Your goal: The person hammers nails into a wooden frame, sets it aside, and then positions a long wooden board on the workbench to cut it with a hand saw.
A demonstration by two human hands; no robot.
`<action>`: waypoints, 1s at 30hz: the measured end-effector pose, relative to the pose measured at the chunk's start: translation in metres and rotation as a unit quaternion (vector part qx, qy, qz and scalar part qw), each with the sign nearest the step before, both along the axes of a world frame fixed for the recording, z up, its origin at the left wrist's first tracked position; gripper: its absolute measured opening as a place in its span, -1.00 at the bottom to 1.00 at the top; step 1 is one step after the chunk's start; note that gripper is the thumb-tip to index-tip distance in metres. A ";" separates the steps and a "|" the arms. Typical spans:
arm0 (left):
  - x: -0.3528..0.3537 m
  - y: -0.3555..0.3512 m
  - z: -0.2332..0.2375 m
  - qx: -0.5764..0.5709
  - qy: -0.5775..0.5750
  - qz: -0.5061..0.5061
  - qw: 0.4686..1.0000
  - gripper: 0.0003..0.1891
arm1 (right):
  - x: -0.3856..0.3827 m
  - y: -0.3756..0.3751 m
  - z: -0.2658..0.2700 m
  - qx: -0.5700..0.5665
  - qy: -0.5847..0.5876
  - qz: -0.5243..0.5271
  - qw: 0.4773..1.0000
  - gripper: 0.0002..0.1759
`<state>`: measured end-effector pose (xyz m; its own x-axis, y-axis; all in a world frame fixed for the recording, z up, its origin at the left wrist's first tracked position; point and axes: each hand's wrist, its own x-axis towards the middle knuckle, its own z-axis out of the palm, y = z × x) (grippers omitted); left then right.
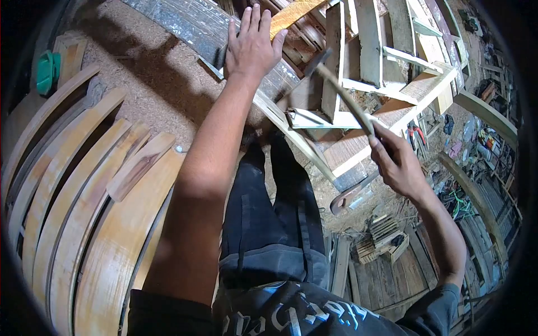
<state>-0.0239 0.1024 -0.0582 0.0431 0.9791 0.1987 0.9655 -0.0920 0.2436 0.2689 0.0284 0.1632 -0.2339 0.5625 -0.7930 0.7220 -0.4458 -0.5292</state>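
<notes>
My right hand (398, 162) is closed around the lower handle of a hammer (348, 101). The hammer slants up and left, its dark head over a wooden frame (364, 50) built of several upright slats. My left hand (252, 50) lies with fingers stretched out at the far edge of a worn, paint-spotted plank (188, 25). An orange-yellow board (294, 15) is right beside its thumb and fingers. What lies under the left palm is hidden.
Several curved wooden pieces (120, 235) stand in a row at the left. A green plastic object (48, 73) sits behind them. Near my legs, a brown curved wooden handle (342, 203) juts out. Stacked slats (385, 238) and scattered scraps lie at the right.
</notes>
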 end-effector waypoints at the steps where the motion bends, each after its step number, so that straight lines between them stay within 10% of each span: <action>1: -0.001 0.001 -0.001 0.011 -0.002 -0.005 1.000 -0.35 | 0.009 -0.007 -0.012 0.057 0.036 0.078 0.995 -0.57; 4: 0.000 0.001 0.001 0.019 -0.009 -0.004 1.000 -0.35 | -0.007 0.002 0.009 -0.047 -0.031 0.184 0.981 -0.56; 10: 0.005 0.001 0.021 -0.069 -0.028 0.018 0.997 -0.32 | -0.005 0.006 0.003 -0.006 0.048 -0.129 0.990 -0.49; 18: 0.006 0.003 0.022 -0.063 -0.021 0.019 0.998 -0.36 | -0.005 -0.012 0.002 -0.022 0.044 -0.196 0.979 -0.50; 22: 0.005 0.001 0.021 -0.062 -0.076 0.023 0.995 -0.35 | 0.014 -0.027 -0.010 -0.066 0.059 0.032 0.996 -0.51; 28: 0.005 0.003 0.030 -0.099 -0.039 0.021 0.994 -0.33 | 0.005 -0.004 -0.003 -0.021 -0.010 -0.140 0.990 -0.52; 30: 0.005 0.003 0.027 -0.098 -0.048 0.025 0.994 -0.33 | 0.022 -0.019 -0.021 0.046 -0.024 0.191 0.980 -0.53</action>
<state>-0.0190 0.1053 -0.0312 -0.0157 0.9999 0.0039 0.9391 0.0134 0.3432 0.2913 0.0093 0.1421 -0.4053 0.5102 -0.7586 0.8518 -0.0905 -0.5159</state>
